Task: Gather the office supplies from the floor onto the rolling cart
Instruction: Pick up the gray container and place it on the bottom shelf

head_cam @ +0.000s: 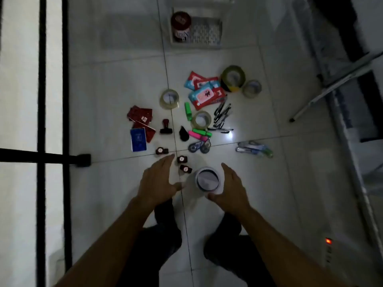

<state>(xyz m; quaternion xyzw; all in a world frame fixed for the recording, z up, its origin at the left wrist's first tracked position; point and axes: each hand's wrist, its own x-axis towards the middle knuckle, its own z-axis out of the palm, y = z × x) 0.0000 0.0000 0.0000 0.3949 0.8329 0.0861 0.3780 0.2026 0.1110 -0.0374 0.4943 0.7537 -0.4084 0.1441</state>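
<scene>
From the head camera, looking down past our own legs, we see both hands spread over a white roll of tape (207,181) at the near edge of the scatter. Our right hand (231,187) curves around its 3 o'clock side with the thumb under the near rim, apparently touching it; our left hand (158,181) is open wide at its 9 o'clock, fingers extended, thumb reaching toward the roll but seemingly just short of it. We cannot tell whether the roll is lifted or resting on the tiled floor (116,104). Neither hand is closed on anything yet. We judge this an early pickup: nearly everything lies on the tiles. At 12 o'clock from the roll sit small dark stamps (182,159), then highlighters (202,132), a clear tape roll (201,119), pens (222,114) and red-and-blue packets (205,94); toward 10 o'clock, a blue booklet (138,139) and red cards (141,116). The cart tray (207,34) is far off at 12 o'clock, already carrying a dark red canister (180,25). Next, we would close both palms on the roll, then carry it well forward over the pile to the tray without brushing the stamps.
</scene>
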